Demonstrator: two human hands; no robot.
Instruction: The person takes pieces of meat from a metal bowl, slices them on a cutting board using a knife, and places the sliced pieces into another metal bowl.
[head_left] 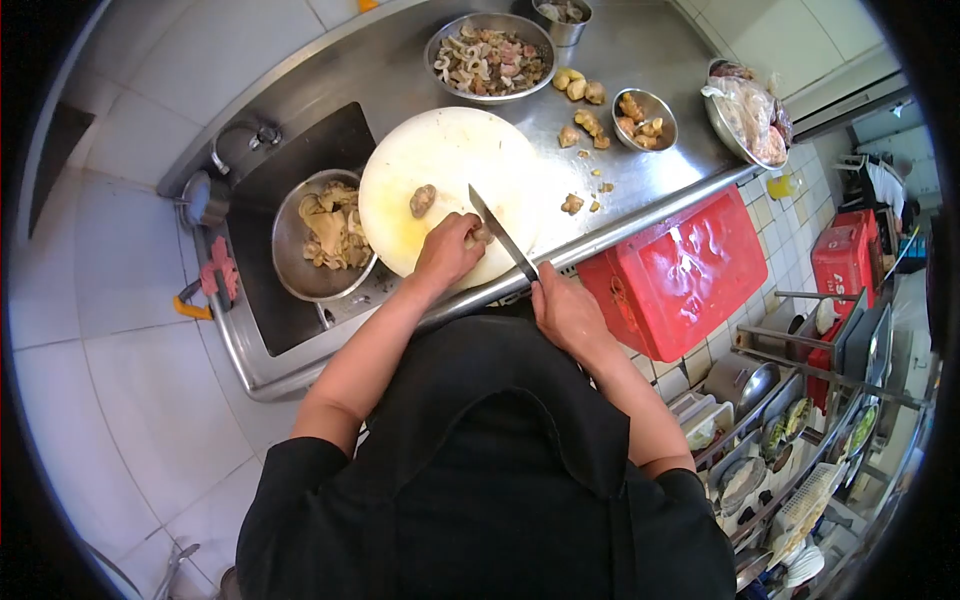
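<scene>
My left hand rests at the front of the round white cutting board, its fingers closed on a small brownish piece. My right hand grips the dark handle of a knife; the blade points up and left over the board, just right of the held piece. Another brownish lump lies on the board, up and left of my left hand. What looks like ginger sits in pieces on the steel counter to the right, beside a small metal bowl with more pieces.
Left of the board, a metal bowl of pale food stands in the sink. Behind are a bowl of sliced meat and a metal pot. A bowl with bags is far right. Below the counter edge sits a red container.
</scene>
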